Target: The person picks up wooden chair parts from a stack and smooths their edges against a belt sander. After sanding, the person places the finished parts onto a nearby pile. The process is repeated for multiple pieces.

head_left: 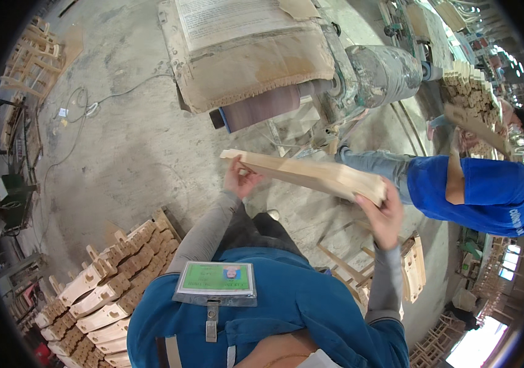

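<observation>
A long, pale wooden piece (308, 173) is held up in front of me, slanting down to the right. My left hand (242, 179) grips its left end from below, thumb up against the edge. At the thicker right end, my right hand (383, 214) wraps its fingers round the wood. Just beyond the piece is a belt sander; its brownish abrasive belt (262, 107) runs round a roller under a worn cloth cover (262, 67). The wood and the belt look apart.
Stacked shaped wooden parts (99, 297) rise at my lower left. A co-worker in a blue shirt (470, 187) bends close on my right, near another wood stack (472, 92). A grey motor (388, 73) sits beside the sander. A cable (78, 132) lies on the floor at left.
</observation>
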A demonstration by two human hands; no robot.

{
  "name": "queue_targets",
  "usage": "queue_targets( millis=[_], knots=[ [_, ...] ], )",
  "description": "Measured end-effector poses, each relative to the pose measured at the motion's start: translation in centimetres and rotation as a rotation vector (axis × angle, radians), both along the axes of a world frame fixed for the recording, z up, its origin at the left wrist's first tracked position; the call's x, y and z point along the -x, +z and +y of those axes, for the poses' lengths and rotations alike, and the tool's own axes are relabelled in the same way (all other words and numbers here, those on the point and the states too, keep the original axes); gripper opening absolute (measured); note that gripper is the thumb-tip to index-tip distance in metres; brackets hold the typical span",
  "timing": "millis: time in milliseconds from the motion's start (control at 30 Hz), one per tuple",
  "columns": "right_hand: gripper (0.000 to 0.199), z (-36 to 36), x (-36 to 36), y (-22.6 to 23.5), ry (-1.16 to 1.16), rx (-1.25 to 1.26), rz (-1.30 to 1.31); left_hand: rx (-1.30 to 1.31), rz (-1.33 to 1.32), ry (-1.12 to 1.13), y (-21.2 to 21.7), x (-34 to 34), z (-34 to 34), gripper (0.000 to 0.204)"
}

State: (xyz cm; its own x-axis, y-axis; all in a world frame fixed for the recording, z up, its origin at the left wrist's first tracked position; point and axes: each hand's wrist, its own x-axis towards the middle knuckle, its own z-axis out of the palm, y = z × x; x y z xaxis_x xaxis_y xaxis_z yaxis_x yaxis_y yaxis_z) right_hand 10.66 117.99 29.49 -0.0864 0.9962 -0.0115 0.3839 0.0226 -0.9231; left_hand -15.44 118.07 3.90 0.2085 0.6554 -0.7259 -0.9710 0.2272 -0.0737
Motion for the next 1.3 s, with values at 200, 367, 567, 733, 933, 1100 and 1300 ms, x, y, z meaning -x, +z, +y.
queue_targets(
  millis=[200, 367, 567, 733, 933, 1100, 1300],
  knots=[
    [0.041, 7.7, 5.6, -6.5, 0.178, 0.085, -0.098, 0.033, -0.005, 0.179, -8.2, 3.1, 1.8, 0.072],
    [0.042, 9.8, 8.1, -8.7, 0.199, 0.059, -0.124, 0.085, -0.059, 0.238, -11.1, 2.8, 2.9, 0.073],
    [0.042, 11.0, 9.1, -7.9, 0.216, -0.079, -0.274, 0.081, -0.064, 0.250, -12.4, 3.2, 4.2, 0.066],
    [0.042, 9.9, 7.4, -4.6, 0.091, -0.033, -0.079, -0.003, -0.090, 0.279, -8.9, 2.1, 7.0, 0.050],
    [0.045, 5.6, 3.5, 3.5, -0.012, -0.134, -0.040, -0.194, 0.014, 0.204, -1.1, -1.5, 7.3, 0.043],
    [0.045, 0.8, 0.5, 8.5, -0.106, -0.193, -0.031, -0.334, 0.056, 0.114, 5.6, -3.8, 5.7, 0.045],
    [0.048, -5.2, -3.7, 11.3, -0.153, -0.326, -0.049, -0.354, 0.148, 0.108, 10.8, -6.9, 2.4, 0.049]
  ],
)
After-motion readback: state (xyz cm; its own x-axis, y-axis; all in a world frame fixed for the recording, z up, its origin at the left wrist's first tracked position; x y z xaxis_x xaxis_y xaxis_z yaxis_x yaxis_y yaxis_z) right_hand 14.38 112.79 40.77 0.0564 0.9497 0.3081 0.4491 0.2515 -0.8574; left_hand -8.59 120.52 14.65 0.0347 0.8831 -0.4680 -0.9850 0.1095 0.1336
